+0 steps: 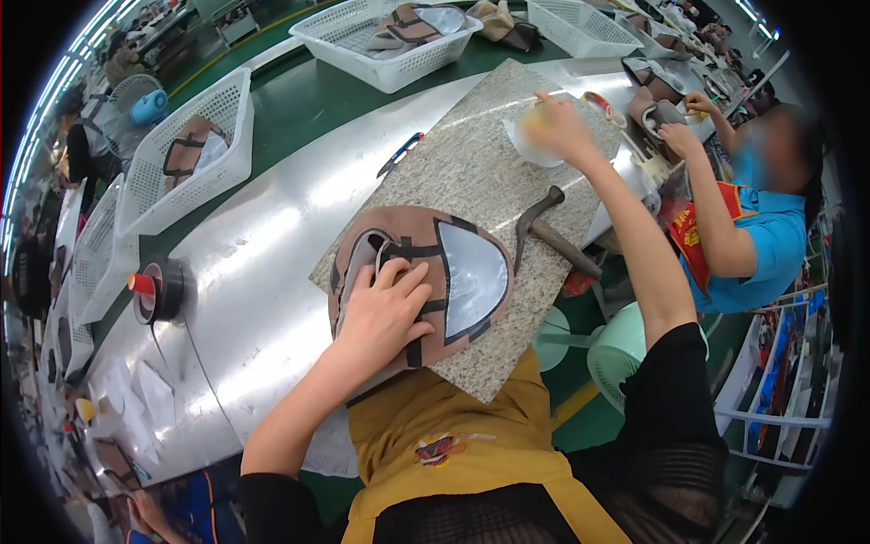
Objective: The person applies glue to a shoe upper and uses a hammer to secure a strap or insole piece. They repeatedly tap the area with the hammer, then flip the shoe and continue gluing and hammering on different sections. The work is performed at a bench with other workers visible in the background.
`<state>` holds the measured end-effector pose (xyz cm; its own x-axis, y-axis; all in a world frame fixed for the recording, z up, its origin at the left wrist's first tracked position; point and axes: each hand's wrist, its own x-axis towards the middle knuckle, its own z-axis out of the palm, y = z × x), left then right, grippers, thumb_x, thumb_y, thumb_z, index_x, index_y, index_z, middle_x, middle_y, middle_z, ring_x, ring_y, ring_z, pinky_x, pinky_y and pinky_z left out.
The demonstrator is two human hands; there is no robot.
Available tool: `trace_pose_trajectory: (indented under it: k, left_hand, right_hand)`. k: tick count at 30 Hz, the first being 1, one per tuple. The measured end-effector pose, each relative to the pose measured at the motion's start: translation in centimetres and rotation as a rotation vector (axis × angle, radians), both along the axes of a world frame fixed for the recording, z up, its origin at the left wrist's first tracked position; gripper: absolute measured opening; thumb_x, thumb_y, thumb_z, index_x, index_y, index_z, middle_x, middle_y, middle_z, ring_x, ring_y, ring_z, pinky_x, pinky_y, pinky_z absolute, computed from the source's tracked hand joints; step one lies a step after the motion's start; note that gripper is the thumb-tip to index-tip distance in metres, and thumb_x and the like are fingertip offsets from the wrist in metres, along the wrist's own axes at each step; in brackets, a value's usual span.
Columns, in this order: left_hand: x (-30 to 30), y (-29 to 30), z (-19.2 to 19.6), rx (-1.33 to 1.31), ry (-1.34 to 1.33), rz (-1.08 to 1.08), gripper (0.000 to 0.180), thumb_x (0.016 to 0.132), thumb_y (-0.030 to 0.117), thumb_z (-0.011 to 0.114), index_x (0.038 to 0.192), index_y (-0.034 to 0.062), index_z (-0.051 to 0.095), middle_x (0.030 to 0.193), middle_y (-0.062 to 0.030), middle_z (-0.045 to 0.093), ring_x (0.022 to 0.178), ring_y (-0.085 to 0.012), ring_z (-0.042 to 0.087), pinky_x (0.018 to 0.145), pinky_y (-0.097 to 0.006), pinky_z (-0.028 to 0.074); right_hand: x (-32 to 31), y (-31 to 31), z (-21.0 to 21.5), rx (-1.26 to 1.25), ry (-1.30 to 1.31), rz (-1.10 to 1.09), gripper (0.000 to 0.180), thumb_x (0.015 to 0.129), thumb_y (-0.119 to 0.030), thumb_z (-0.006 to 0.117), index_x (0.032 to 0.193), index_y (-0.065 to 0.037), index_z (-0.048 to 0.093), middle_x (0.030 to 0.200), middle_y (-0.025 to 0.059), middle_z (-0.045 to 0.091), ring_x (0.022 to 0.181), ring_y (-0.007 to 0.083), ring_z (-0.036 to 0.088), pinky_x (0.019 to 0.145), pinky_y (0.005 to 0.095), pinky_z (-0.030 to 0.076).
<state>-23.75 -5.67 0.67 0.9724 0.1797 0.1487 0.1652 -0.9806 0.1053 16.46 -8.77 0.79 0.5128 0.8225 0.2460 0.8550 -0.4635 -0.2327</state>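
Mustard apron (489, 453) covers your waist. Your left hand (385, 308) rests, fingers spread, on the brown fabric piece (435, 281), atop the granite slab (471, 172). Expect a light, pliable body; hold the cloth, sparing the glossy panel (476, 276). Your right hand (564, 131) curls near a yellowish blur; grip cannot be confirmed. Nearby: wooden-handled hammer (565, 247).

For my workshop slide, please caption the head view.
Left hand on a brown fabric piece, right hand over the stone slab, hammer nearby.

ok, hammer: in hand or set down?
Set down: hammer lies on the stone slab, touched by neither left hand nor right hand.
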Motion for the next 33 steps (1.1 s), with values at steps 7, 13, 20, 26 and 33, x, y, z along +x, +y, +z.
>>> trace_pose_trajectory:
  k: [7, 13, 20, 26, 33]
  left_hand:
    - [0.6, -0.1, 0.0, -0.006, 0.027, -0.011, 0.046, 0.07, 0.038, 0.074, 0.104, 0.0086, 0.062, 0.129, -0.0022, 0.054, 0.118, -0.0225, 0.046, 0.09, -0.037, 0.039]
    - [-0.1, 0.6, 0.9, -0.09, -0.007, -0.04, 0.042, 0.074, 0.034, 0.073, 0.106, 0.0086, 0.064, 0.13, -0.0029, 0.055, 0.122, -0.0243, 0.045, 0.095, -0.039, 0.041]
    - [-6.4, 1.6, 7.5, -0.258, -0.249, 0.049, 0.035, 0.074, 0.02, 0.076, 0.107, 0.0126, 0.065, 0.126, -0.0003, 0.058, 0.123, -0.0249, 0.047, 0.098, -0.039, 0.044]
    - [-9.7, 1.5, 4.1, -0.012, -0.129, 0.067, 0.034, 0.07, 0.016, 0.077, 0.101, 0.0117, 0.064, 0.123, -0.002, 0.056, 0.121, -0.027, 0.048, 0.097, -0.041, 0.043]
    - [-8.3, 0.3, 7.0, -0.325, -0.291, 0.237, 0.018, 0.088, 0.022, 0.065, 0.1, 0.0084, 0.062, 0.099, -0.006, 0.063, 0.11, -0.0218, 0.057, 0.097, -0.035, 0.043]
  right_hand:
    - [0.4, -1.5, 0.9, 0.316, -0.326, 0.113, 0.067, 0.084, -0.046, 0.065, 0.135, -0.007, 0.045, 0.123, 0.0197, 0.054, 0.113, 0.0328, 0.054, 0.099, 0.0377, 0.04]
    - [-9.0, -6.9, 2.9, 0.237, 0.019, 0.393, 0.041, 0.088, -0.031, 0.063, 0.12, -0.005, 0.058, 0.123, 0.0149, 0.057, 0.115, 0.0319, 0.054, 0.098, 0.0397, 0.041]
    - [-16.8, -16.1, 1.7, 0.315, 0.42, 0.284, 0.027, 0.087, -0.012, 0.061, 0.112, -0.001, 0.059, 0.117, 0.0131, 0.06, 0.114, 0.0277, 0.054, 0.098, 0.0344, 0.039]
    - [-20.2, -18.5, -0.3, 0.347, 0.633, 0.25, 0.026, 0.088, -0.009, 0.061, 0.113, -0.001, 0.06, 0.118, 0.0118, 0.06, 0.113, 0.0246, 0.055, 0.098, 0.0332, 0.039]
    - [-22.4, -19.2, 0.4, 0.563, 0.867, 0.256, 0.022, 0.093, -0.008, 0.057, 0.113, 0.0, 0.062, 0.115, 0.0077, 0.062, 0.106, 0.0147, 0.057, 0.093, 0.028, 0.043]
